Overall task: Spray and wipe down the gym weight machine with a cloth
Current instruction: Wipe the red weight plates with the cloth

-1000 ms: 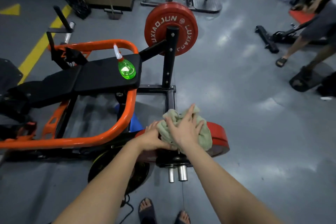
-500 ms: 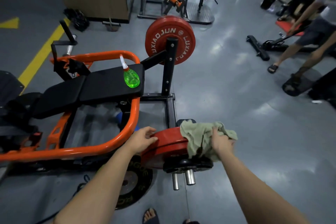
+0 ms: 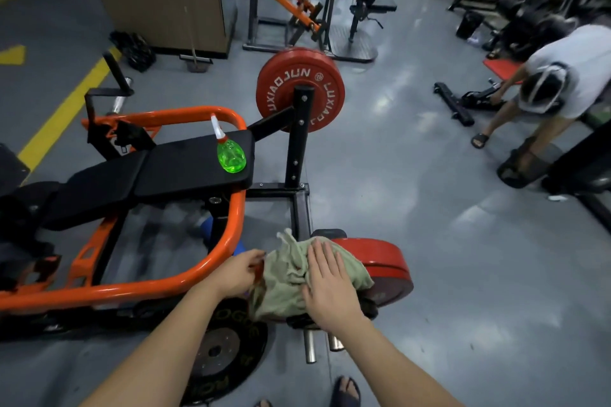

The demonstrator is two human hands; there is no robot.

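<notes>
A pale green cloth (image 3: 284, 277) lies draped over the near red weight plate (image 3: 383, 261) of the orange and black weight machine (image 3: 228, 235). My right hand (image 3: 330, 291) presses flat on the cloth with straight fingers. My left hand (image 3: 238, 271) rests at the plate's left edge beside the cloth, fingers curled on the rim. A green spray bottle (image 3: 230, 152) lies on the machine's black pad (image 3: 185, 165). A second red plate (image 3: 299, 89) hangs on the far post.
A black plate (image 3: 218, 350) lies on the floor under my left arm. Two steel pegs (image 3: 322, 345) jut out below the near plate. A person in a white shirt (image 3: 562, 76) bends over at right. More racks stand at the back. My feet (image 3: 344, 390) are at the bottom edge.
My right hand has swept the cloth from the plate's right side back to its left part and now lies flat on it. The left hand stays at the plate's left edge.
</notes>
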